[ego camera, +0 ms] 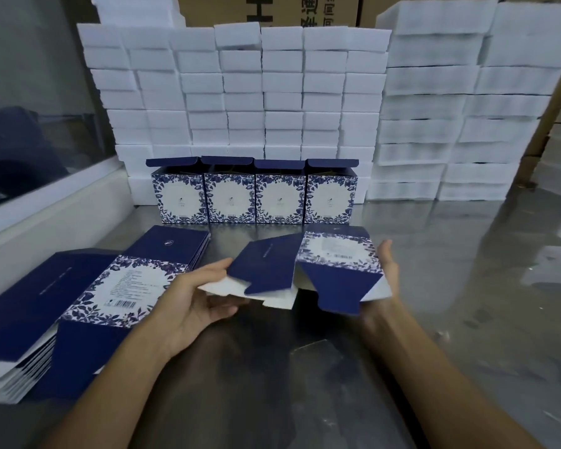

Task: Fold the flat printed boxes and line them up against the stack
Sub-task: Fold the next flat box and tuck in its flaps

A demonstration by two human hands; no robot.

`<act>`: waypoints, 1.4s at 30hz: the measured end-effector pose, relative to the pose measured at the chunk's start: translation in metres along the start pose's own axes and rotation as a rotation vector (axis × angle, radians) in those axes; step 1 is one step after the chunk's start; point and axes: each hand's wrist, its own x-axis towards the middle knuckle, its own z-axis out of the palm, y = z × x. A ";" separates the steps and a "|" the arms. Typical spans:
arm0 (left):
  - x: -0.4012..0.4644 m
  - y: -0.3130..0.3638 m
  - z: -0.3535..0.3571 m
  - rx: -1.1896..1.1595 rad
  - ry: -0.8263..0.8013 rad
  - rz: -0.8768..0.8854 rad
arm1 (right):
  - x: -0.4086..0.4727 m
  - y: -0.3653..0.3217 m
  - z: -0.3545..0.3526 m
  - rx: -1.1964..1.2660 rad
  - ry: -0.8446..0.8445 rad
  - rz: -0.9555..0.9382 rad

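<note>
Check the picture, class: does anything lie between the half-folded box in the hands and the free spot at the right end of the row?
Nothing visible does. The half-folded box hangs over bare table; right of the folded boxes, the spot against the white stack is open.

Packing bench in a storeroom
A shiny metal tabletop [450, 270] reflects soft overhead light; brown cartons [266, 9] stand along the back, a glass pane [30, 92] with white frame at left
</note>
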 end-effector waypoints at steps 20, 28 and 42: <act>-0.016 -0.018 0.045 0.139 -0.263 0.240 | -0.018 0.070 0.029 -0.882 -0.534 -0.335; -0.014 -0.009 0.040 -0.057 -0.018 0.230 | -0.011 0.057 0.029 -0.312 -0.382 -0.218; -0.007 0.004 0.009 -0.196 0.278 0.078 | -0.006 0.010 0.007 0.052 -0.135 0.022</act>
